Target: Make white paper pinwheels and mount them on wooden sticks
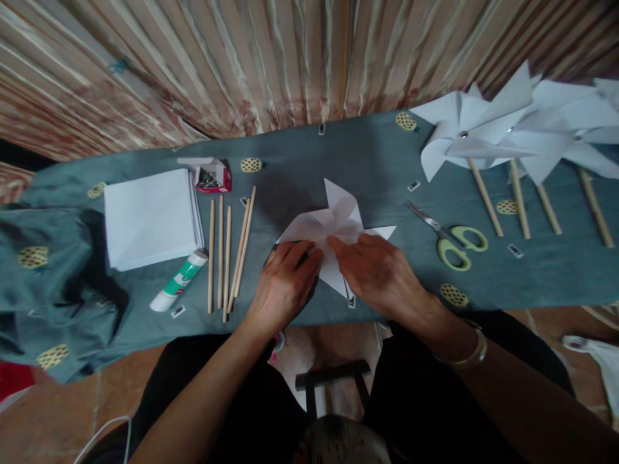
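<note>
A white paper pinwheel (344, 209) lies on the cloth in front of me, its blades curled in toward the middle. My left hand (290, 274) holds it at the lower left edge with bent fingers. At its middle and right side, my right hand (374, 267) presses the folded paper with the index finger and thumb area. Part of the lower blades is hidden under both hands. Left of my left hand lie several thin wooden sticks (220, 254). Green-handled scissors (447, 235) lie open to the right of my right hand.
A stack of white paper squares (149, 216) sits at left, with a small red box of metal pins (211, 177) behind it and a glue stick (178, 281) in front. Several pinwheels on sticks (464, 132) lie at the far right. A pleated curtain (290, 58) hangs behind the table.
</note>
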A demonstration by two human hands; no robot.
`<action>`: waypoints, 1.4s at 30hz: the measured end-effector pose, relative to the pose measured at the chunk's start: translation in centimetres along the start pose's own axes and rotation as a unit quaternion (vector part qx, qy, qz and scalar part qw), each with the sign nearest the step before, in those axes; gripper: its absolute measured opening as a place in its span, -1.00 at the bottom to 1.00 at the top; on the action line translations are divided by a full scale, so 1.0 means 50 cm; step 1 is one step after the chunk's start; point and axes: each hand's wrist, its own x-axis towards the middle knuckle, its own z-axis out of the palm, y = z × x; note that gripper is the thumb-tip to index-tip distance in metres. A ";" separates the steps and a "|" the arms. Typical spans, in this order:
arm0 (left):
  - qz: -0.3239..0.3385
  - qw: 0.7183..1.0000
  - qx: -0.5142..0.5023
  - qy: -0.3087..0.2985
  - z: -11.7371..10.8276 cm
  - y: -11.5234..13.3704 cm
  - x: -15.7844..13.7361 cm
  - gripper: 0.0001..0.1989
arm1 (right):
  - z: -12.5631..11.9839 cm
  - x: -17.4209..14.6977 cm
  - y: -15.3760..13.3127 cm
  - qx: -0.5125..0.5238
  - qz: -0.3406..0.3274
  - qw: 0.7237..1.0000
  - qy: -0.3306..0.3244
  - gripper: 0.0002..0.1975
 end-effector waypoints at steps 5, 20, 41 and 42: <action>0.004 1.000 0.011 0.003 0.001 -0.002 0.000 -0.77 | 0.002 0.002 -0.001 -0.018 0.002 1.000 -0.014 -0.66; 0.010 1.000 0.011 -0.013 -0.011 -0.001 0.010 -0.75 | 0.011 0.009 0.019 0.108 0.096 0.989 -0.033 -0.63; 0.004 1.000 -0.011 -0.023 0.010 0.006 0.016 -0.69 | 0.013 -0.003 0.029 0.080 0.027 0.996 -0.030 -0.62; 0.003 1.000 -0.012 -0.025 0.010 0.007 0.017 -0.68 | 0.013 -0.002 0.025 0.071 0.031 0.996 -0.036 -0.62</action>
